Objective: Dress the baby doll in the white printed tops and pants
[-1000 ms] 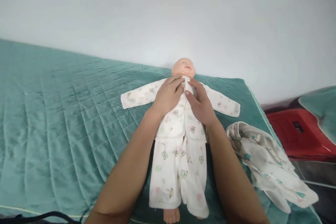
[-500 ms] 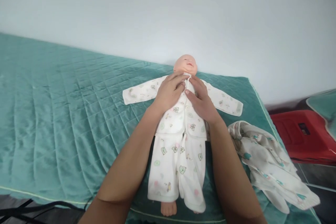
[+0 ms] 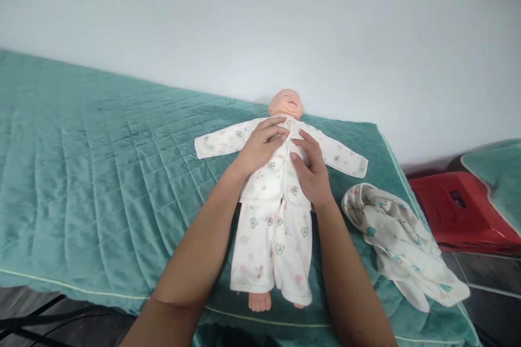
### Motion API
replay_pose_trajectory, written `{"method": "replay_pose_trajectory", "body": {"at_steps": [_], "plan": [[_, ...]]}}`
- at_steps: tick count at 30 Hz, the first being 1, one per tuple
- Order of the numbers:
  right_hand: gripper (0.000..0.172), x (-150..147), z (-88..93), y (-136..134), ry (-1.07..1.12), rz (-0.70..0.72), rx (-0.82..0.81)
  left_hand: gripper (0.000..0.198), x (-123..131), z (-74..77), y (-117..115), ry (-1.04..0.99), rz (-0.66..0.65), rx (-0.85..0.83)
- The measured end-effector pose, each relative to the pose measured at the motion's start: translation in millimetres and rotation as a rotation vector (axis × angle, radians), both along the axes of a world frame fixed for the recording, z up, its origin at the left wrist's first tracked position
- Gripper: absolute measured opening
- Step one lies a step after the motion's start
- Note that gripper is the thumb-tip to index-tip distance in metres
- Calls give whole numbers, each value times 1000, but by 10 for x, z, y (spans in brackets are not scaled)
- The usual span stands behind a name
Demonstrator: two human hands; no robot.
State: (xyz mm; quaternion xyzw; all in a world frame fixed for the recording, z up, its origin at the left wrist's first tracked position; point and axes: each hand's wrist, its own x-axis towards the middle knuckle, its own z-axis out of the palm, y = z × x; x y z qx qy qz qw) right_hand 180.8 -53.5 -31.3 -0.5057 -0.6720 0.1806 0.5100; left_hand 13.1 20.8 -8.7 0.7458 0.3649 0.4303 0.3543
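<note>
A baby doll [image 3: 285, 103] lies on its back, its head toward the wall and its bare feet toward me. It wears a white printed jacket [image 3: 260, 187] and matching trousers [image 3: 253, 246], with both sleeves spread out sideways. My left hand [image 3: 266, 141] rests on the chest left of the jacket's front seam, fingers stretched toward the collar. On the other side of the seam, my right hand [image 3: 311, 168] lies on the jacket with its fingers apart. Neither hand visibly grips the cloth.
A green quilted cover [image 3: 101, 173] spreads under the doll, against a white wall [image 3: 244, 27]. Crumpled white cloth with green prints [image 3: 399, 238] lies to the right. Beyond the bed's edge stands a red plastic seat [image 3: 459, 211]. Black metal legs [image 3: 32, 320] show at lower left.
My right hand has slid down the jacket, away from the collar, and its fingers have parted from the seam. My left hand stays on the chest. The view has shifted slightly.
</note>
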Motion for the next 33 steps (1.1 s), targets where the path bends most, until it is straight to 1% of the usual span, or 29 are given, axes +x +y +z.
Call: {"method": "replay_pose_trajectory", "body": {"at_steps": [5, 13, 16, 20, 23, 25, 27, 30, 33], "plan": [[30, -15, 25, 7, -10, -13, -29, 17, -1, 17, 38, -24, -31, -16], [35, 16, 19, -4, -63, 36, -78, 12, 2, 41, 25, 19, -25, 22], [36, 22, 12, 4, -83, 49, -48, 9, 30, 42, 2, 73, 15, 58], [38, 14, 10, 15, 31, 80, -32, 11, 73, 59, -37, 127, 69, 123], [35, 26, 15, 19, 132, 113, -69, 11, 73, 96, -52, 120, 23, 143], [30, 53, 22, 18, 192, 143, -100, 9, 55, 122, -61, 119, -46, 115], [24, 93, 30, 15, 232, 178, -131, 12, 26, 136, -82, 103, -91, 69], [19, 150, 44, 6, 238, 208, -169, 18, -37, 115, -161, 45, -91, 6], [22, 175, 61, -7, 205, 218, -189, 19, -127, 62, -272, 47, -81, -3]]}}
